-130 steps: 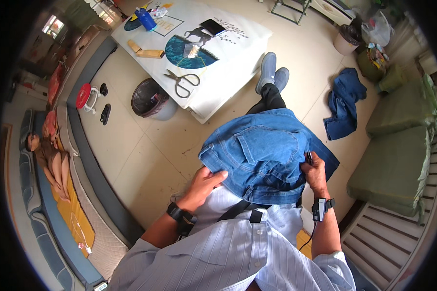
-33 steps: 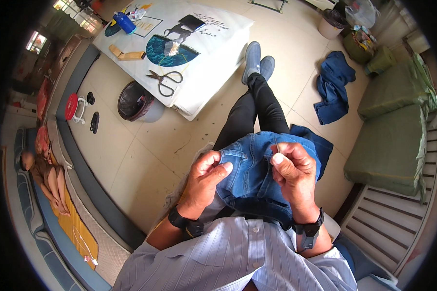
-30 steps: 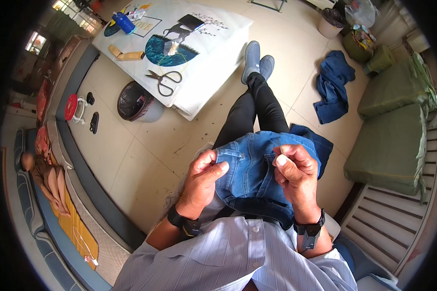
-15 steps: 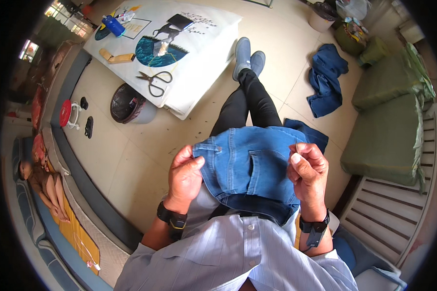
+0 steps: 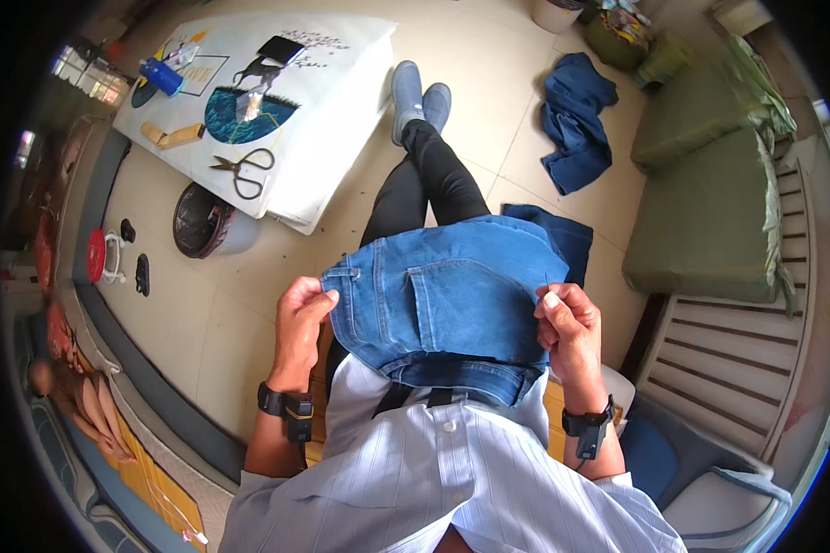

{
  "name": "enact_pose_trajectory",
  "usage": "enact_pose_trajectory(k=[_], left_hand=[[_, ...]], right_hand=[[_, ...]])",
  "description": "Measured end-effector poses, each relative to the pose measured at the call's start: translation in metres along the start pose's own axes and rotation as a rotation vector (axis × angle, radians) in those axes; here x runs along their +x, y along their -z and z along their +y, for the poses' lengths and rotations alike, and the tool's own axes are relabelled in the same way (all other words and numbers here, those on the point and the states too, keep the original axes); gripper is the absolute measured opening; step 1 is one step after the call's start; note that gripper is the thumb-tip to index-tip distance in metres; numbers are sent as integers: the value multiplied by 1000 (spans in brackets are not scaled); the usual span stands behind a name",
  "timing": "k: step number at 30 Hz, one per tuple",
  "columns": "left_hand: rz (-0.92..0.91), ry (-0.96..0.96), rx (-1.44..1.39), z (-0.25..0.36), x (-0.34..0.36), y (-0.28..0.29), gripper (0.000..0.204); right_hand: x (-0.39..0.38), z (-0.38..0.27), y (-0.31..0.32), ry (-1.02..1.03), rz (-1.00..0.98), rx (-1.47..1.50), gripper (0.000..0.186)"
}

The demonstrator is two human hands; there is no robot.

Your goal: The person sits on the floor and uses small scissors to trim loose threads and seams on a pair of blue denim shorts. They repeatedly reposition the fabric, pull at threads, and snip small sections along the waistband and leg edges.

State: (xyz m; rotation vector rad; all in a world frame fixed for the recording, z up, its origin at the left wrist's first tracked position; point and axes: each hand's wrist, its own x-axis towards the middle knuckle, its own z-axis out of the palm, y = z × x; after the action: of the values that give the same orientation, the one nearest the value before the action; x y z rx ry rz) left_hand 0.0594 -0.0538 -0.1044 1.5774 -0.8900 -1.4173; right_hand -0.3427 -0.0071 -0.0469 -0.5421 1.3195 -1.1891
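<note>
Blue denim jeans [image 5: 475,300] lie across my lap, with a back pocket, seams and the waistband showing. At their left edge, by a belt loop, my left hand [image 5: 302,332] is closed, thumb and fingers pinching the denim. My right hand [image 5: 570,324] is closed at the right side of the jeans. From its fingertips a thin needle [image 5: 547,278] points upward. Any thread on it is too fine to make out. A leg of the jeans [image 5: 563,241] hangs beyond my knees on the right.
On the white-covered table [image 5: 332,120] at the far left lie black scissors [image 5: 247,173], a blue bottle [image 5: 161,76] and a wooden-looking piece [image 5: 172,135]. A lined bin [image 5: 214,226] stands below. More denim [image 5: 576,120] lies on the floor. Green cushions [image 5: 701,212] rest on a slatted bench [image 5: 733,359]. Someone sits far left.
The view has shifted, so the surroundings appear moved left and slightly up. My left hand still pinches the jeans' edge, and my right hand keeps hold of the needle.
</note>
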Motion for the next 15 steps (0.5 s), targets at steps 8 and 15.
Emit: enact_pose_trajectory(k=[8, 15], left_hand=[[-42, -481, 258, 49, -17, -56, 28], [-248, -525, 859, 71, -5, -96, 39]], right_hand=[[0, -5, 5, 44, 12, -48, 20], [-15, -4, -24, 167, -378, -589, 25]])
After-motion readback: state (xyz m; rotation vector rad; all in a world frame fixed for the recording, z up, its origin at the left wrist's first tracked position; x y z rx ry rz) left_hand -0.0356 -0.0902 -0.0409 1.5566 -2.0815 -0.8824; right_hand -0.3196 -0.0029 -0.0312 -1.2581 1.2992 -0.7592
